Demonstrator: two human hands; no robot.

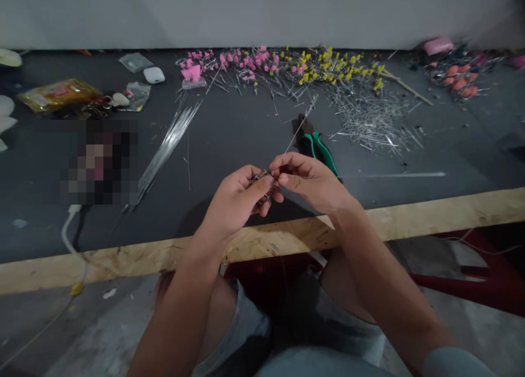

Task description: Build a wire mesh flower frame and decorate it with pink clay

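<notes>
My left hand [237,201] is closed around a small bunch of thin metal wires [262,184], held just above the table's near edge. Right beside it, my right hand [310,181] pinches one long thin wire [296,133] that runs up and away toward the back of the table. The two hands touch at the fingertips. Green-handled pliers [320,147] lie on the dark table top just behind my right hand.
A bundle of long straight wires [166,147] lies left of centre. Pink [246,62] and yellow [332,65] beaded wire pieces and a heap of short cut wires [369,120] spread along the back. Packets [57,95] lie at far left. The table has a wooden front edge [430,215].
</notes>
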